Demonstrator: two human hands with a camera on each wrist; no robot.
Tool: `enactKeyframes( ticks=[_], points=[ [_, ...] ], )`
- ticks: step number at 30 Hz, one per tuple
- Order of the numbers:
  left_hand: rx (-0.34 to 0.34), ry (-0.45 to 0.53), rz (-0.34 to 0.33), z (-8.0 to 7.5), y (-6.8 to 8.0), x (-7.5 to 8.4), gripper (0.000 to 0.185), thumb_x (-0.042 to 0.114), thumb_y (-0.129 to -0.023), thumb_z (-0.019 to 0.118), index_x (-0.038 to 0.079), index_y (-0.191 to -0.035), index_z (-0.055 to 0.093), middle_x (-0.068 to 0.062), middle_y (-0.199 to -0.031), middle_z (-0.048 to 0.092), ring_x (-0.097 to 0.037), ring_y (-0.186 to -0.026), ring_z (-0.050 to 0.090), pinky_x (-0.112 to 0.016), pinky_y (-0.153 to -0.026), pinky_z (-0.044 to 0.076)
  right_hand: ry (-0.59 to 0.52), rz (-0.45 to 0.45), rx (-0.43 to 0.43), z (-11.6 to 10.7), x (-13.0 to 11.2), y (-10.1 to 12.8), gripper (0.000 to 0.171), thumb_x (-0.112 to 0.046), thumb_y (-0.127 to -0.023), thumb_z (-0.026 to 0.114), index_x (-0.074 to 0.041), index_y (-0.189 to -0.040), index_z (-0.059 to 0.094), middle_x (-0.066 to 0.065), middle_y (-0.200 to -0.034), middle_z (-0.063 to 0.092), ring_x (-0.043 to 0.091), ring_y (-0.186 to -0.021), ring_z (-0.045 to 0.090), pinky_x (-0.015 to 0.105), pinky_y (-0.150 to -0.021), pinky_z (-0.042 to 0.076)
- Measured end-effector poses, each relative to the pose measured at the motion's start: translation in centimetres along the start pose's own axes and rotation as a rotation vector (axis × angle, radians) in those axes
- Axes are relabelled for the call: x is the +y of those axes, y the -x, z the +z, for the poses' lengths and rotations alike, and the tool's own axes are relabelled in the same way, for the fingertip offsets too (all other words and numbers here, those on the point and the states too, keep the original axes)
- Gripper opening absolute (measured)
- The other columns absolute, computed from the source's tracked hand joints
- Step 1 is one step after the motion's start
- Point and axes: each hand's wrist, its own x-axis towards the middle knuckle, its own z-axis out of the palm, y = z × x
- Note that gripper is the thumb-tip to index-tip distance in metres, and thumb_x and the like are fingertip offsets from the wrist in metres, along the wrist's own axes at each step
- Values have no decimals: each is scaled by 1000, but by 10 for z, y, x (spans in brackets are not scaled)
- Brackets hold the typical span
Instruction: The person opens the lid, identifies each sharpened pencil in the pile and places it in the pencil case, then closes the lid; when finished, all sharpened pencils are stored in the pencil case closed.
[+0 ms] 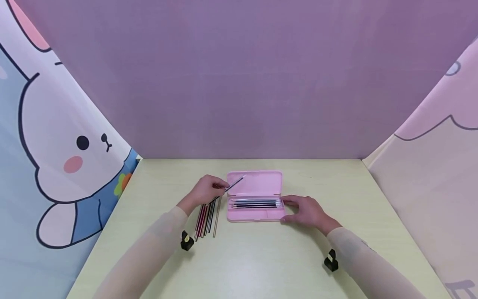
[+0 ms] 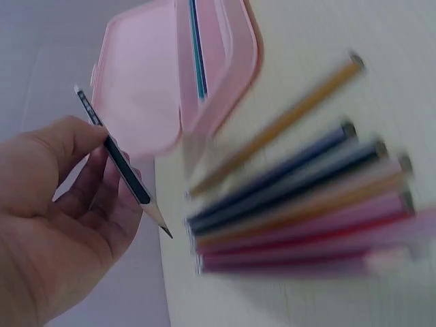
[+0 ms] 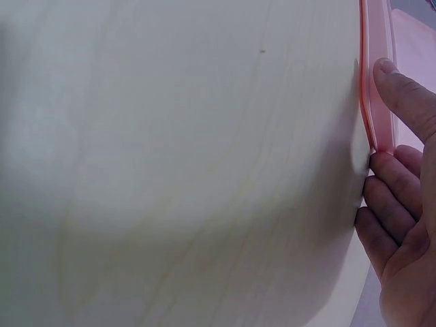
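An open pink pencil case lies mid-table with several pencils in its tray and its lid folded back. My left hand pinches a dark pencil and holds it slanted over the lid's left corner. Just below that hand a row of loose coloured pencils lies on the table. My right hand holds the case's right end, thumb on the rim and fingers against its side.
The pale yellow-green table is walled by a purple backdrop and cartoon-print curtains left and right. Black wrist-camera mounts show on both forearms.
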Motion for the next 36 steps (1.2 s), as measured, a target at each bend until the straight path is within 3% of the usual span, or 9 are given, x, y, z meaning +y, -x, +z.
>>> enactKeyframes(
  ticks=[8, 13, 21, 36],
  points=[
    [-125, 28, 49, 33, -22, 18, 25, 4, -93, 67, 7, -115, 78, -8, -104, 76, -15, -80, 62, -26, -69, 53, -19, 6, 5, 3, 0, 0, 79, -55, -72, 89, -30, -141, 62, -1, -139, 67, 33, -134, 58, 63, -116, 35],
    [-194, -1, 89, 50, -32, 25, 23, 1, -93, 69, 6, -114, 79, -10, -107, 77, -14, -80, 63, -27, -73, 55, -10, 13, 7, 3, 0, 1, 78, -56, -72, 89, -32, -141, 62, -2, -139, 67, 32, -134, 58, 63, -117, 35],
    [-212, -177, 196, 73, -43, 35, 22, 1, -87, 77, 8, -107, 81, -2, -103, 79, -11, -94, 68, -31, -93, 55, -3, 16, 4, 2, 0, 1, 78, -57, -72, 88, -33, -142, 61, -3, -139, 67, 32, -135, 58, 63, -117, 34],
    [-272, -345, 198, 94, -44, 46, 20, 1, -90, 73, 14, -102, 82, 2, -105, 79, -17, -110, 70, -31, -103, 53, 4, 16, -1, 1, 0, 1, 80, -58, -73, 88, -30, -143, 60, 0, -140, 66, 33, -134, 58, 62, -115, 38]
  ],
)
